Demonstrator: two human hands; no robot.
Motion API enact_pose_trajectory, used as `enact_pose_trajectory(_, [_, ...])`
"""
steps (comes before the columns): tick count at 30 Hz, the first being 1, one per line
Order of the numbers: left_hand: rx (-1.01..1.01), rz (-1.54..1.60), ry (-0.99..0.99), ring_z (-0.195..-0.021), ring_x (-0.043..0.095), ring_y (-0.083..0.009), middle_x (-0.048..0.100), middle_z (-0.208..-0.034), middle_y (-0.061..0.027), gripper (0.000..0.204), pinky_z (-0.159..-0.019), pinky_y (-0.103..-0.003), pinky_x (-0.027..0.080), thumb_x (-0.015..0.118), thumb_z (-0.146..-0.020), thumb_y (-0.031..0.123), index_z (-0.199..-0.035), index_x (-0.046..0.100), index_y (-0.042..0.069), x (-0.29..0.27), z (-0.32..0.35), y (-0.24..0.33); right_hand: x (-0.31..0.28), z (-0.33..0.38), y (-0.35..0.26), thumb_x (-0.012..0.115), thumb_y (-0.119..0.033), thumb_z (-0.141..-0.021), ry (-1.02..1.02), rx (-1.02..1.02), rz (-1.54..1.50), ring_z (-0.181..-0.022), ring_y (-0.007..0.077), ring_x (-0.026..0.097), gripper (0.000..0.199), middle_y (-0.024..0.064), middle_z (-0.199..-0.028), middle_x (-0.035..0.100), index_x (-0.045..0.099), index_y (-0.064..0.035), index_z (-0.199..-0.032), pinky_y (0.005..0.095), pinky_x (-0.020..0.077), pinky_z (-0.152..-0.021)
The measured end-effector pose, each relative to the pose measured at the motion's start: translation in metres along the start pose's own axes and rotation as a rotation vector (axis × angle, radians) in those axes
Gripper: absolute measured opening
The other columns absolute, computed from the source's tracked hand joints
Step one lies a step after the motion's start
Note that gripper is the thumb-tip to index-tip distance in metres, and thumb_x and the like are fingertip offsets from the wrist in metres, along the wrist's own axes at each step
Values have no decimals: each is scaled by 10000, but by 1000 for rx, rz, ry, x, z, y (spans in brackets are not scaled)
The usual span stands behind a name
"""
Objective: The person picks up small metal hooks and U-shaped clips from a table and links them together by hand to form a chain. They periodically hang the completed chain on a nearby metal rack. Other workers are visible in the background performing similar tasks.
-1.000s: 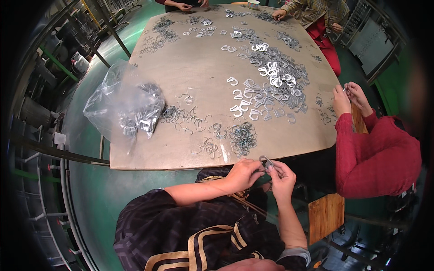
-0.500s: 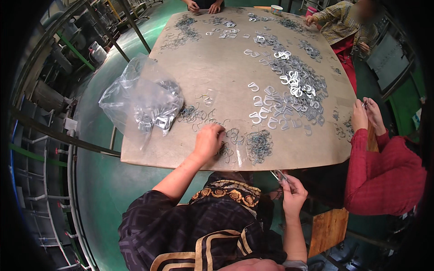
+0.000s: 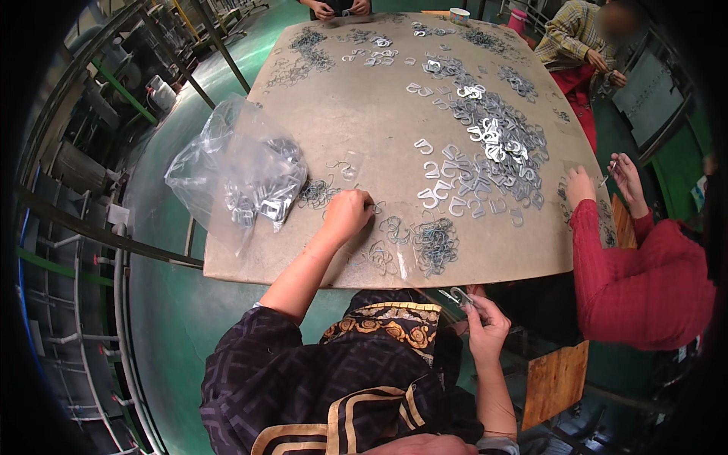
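The metal hook, pinched in the right hand's grip beyond the counter's near edge, is best held steady while wires are singled out by the left hand, whose grip cannot be told

Head-worn fisheye view, from above the near end of the surface, facing downward and forward; the wearer's torso and hands lie close below (straight edges bow toward the rim), the surface's far end well away.
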State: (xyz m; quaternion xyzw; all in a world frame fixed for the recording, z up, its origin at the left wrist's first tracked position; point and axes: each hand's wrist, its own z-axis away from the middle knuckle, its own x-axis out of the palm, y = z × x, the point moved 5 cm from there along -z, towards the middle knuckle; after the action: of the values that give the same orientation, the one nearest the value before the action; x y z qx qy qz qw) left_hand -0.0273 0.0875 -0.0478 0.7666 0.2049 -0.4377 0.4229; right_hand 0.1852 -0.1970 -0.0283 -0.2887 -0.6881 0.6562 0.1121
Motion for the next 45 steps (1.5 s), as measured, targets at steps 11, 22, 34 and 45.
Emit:
enact_pose_trajectory(11, [-30,-485,-125,-731,706,-330,687,-770,-197,134,-611,-409,566,587,-776,61,-717,700,22,17,9,10,1,1,7,631,53,-846,-15,-42,55,-773,164,706,163,128,-846,713,669,75,-1003,266,539,-692])
enact_pose_trajectory(22, [-197,214,-246,-683,663,-174,686,-711,-94,108,-657,-281,529,679,-742,104,-761,678,-2,-1,1,0,3,5,4,629,79,-841,-21,-87,95,-813,156,702,276,123,-887,708,627,50,-1116,256,545,-716])
enact_pose_trajectory(34, [292,868,-484,-1027,579,-239,619,-1051,-98,71,-940,-361,426,683,-772,77,-781,622,43,13,72,163,13,7,-23,636,80,-814,-30,-35,65,-841,167,709,389,141,-898,721,590,10,-1194,281,553,-764])
enact_pose_trajectory(45, [231,688,-397,-953,616,-298,672,-939,-111,87,-911,-386,449,668,-726,91,-751,605,36,17,79,164,14,12,-21,648,67,-816,-7,-50,95,-822,161,707,382,139,-892,720,592,10,-1190,276,552,-748])
